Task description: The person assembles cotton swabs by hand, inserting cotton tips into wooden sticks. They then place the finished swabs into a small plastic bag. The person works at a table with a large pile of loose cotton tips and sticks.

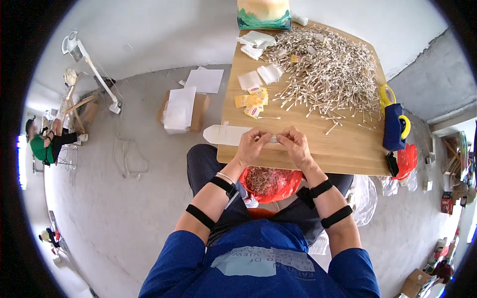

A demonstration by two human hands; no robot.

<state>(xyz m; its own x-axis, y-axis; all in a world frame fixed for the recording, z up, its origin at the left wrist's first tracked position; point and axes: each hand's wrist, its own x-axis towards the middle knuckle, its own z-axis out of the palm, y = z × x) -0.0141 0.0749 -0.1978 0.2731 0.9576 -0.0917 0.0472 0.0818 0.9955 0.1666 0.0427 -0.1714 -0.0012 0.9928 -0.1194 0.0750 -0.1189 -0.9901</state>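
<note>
At the table's near edge, my left hand [252,147] and my right hand [297,147] are close together, fingers pinched. Between them is a small clear plastic bag [274,139], gripped from both sides; its contents are too small to make out. A white paper strip with a pointed end [226,134] lies by my left hand and sticks out past the table's left edge. Beyond my hands is a big loose heap of cotton swabs [330,69]. Small yellow cards [253,101] and flat clear bags [260,75] lie left of the heap.
The wooden table [343,154] has a blue and yellow tape dispenser [394,126] on its right edge. Under the table, between my legs, a red bag [283,186] holds more swabs. A cardboard box [198,111] stands on the floor to the left. Another person [42,146] sits far left.
</note>
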